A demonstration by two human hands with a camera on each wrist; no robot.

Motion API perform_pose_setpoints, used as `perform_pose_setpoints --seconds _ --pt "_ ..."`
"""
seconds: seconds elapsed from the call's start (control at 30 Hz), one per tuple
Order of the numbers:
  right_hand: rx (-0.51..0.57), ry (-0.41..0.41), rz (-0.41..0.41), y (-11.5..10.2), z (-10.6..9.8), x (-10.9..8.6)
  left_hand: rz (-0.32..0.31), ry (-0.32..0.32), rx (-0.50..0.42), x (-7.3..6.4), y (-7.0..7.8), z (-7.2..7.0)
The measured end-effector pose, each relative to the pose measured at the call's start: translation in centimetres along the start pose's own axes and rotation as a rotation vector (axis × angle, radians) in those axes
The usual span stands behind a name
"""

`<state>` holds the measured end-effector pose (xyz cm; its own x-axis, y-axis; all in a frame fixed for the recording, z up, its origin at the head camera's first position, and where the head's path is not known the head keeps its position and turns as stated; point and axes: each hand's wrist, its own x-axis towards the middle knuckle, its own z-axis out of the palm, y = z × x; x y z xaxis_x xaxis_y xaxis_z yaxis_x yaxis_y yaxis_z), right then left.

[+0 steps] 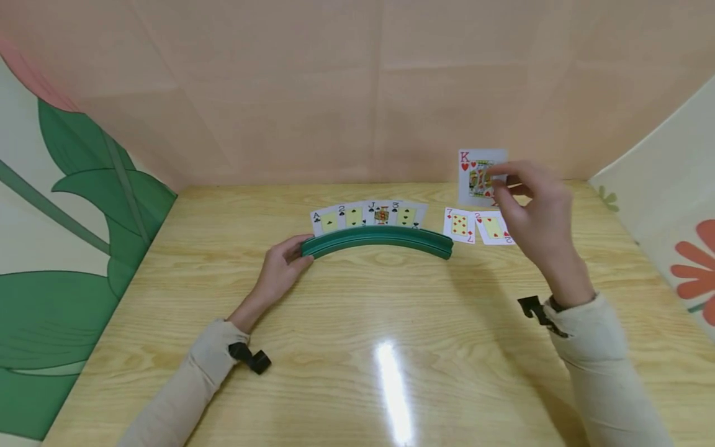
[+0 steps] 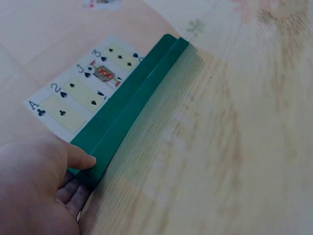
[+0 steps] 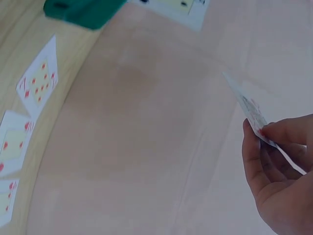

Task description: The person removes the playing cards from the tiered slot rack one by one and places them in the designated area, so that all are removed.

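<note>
With thumb and fingers, my left hand (image 1: 279,264) grips the left end of a curved green card holder (image 1: 380,234) on the table. Fanned upright in it from left to right are the ace of clubs (image 1: 327,222), two of spades (image 1: 354,216), jack of spades (image 1: 382,215) and three of spades (image 1: 408,215). My right hand (image 1: 539,205) pinches the king of hearts (image 1: 469,186) by its right side, raised above the table. Below that card lie the seven of diamonds (image 1: 460,225) and two of hearts (image 1: 490,228). The right wrist view also has a third red card (image 3: 6,200), hidden by my hand in the head view.
A pinkish cloth wall (image 1: 279,124) rises along the table's back edge. Panels with a green leaf print (image 1: 84,180) and a red flower print (image 1: 695,273) flank the wooden table (image 1: 335,323). A light reflection shows on its front part.
</note>
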<state>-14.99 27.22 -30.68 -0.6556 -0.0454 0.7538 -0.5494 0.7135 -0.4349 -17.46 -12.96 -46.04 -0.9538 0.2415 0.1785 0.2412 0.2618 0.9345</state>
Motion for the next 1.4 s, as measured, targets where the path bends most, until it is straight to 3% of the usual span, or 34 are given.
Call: perform_pose_setpoints --seconds 0.37,0.67,0.9,1.07,1.4 --pt "-0.011 0.080 0.160 3.4 -1.8 0.6 0.024 -0.002 0.007 -0.1 -0.4 -0.2" --pt "-0.064 0.110 0.235 6.1 -3.1 0.4 0.016 0.004 0.005 -0.1 -0.3 -0.2" --pt "-0.085 0.076 0.385 8.1 -4.0 0.0 -0.013 -0.009 0.003 -0.1 0.5 -0.1" --pt "-0.126 0.027 0.498 9.4 -4.5 -0.3 0.008 0.002 -0.005 -0.1 -0.1 -0.1" --pt "-0.111 -0.025 0.565 12.9 -5.1 -1.5 0.024 0.002 0.029 0.0 -0.5 0.0"
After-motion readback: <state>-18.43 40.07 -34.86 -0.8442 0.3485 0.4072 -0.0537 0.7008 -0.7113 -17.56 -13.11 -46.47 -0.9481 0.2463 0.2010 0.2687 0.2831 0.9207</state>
